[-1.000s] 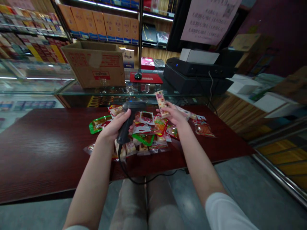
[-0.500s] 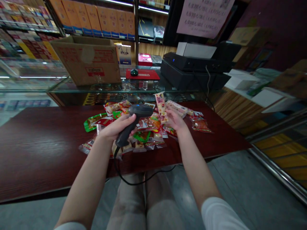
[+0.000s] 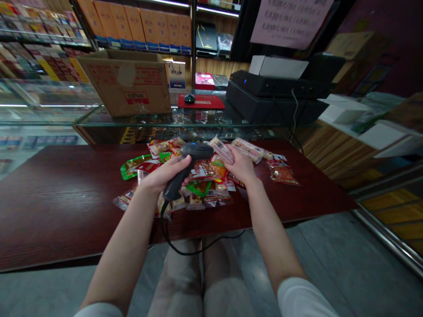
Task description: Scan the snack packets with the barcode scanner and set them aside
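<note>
My left hand [image 3: 170,174] is wrapped round the grip of a black barcode scanner [image 3: 194,152], whose head points right. In my right hand [image 3: 241,165] is a wrapped snack bar [image 3: 221,149], tilted, with a barcode side showing close in front of the scanner head. Beneath both hands lies a heap of packaged snacks, among them a green-edged packet [image 3: 134,166] at the left and a red-brown packet [image 3: 283,173] at the right. Several similar pale bars [image 3: 248,149] lie just beyond my right hand. The scanner's cable [image 3: 178,252] loops down over the table's front edge.
The dark red table [image 3: 76,198] stands before a glass counter [image 3: 198,121]. On the counter are an open cardboard box [image 3: 132,88], a mouse [image 3: 189,99] on a red mat [image 3: 211,102], and black till equipment [image 3: 274,99]. Stocked shelves rise behind.
My right hand has turned the snack bar from upright with its printed front showing to a tilted position with its barcode side showing. The scanner stays in my left hand; the view has shifted slightly.
</note>
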A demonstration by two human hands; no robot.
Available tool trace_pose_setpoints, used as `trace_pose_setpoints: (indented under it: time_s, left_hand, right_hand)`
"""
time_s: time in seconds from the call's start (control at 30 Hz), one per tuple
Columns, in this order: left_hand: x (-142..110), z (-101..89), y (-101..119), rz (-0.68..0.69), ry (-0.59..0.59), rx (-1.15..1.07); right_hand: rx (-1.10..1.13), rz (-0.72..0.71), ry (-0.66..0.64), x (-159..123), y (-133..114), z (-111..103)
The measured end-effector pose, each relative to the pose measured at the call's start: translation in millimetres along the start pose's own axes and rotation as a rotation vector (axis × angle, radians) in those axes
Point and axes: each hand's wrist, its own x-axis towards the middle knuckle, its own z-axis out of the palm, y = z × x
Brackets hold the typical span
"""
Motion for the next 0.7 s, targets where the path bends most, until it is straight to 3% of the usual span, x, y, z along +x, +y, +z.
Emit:
trace_pose_setpoints:
  time_s: [0.5,0.6,0.7]
  left_hand:
    - [0,9.5,4,0.139,0.032,0.018]
    - [-1,5.9,3,0.116,0.033,0.028]
    - [0,1.5,2,0.091,0.04,0.035]
  right_hand:
    - [-0.146,-0.016,-0.081,-1,-8,1]
    - [-0.118,0.048,-0.039,-1,-2,-2]
    - [-0.219,0.162,0.07,7,19,-12]
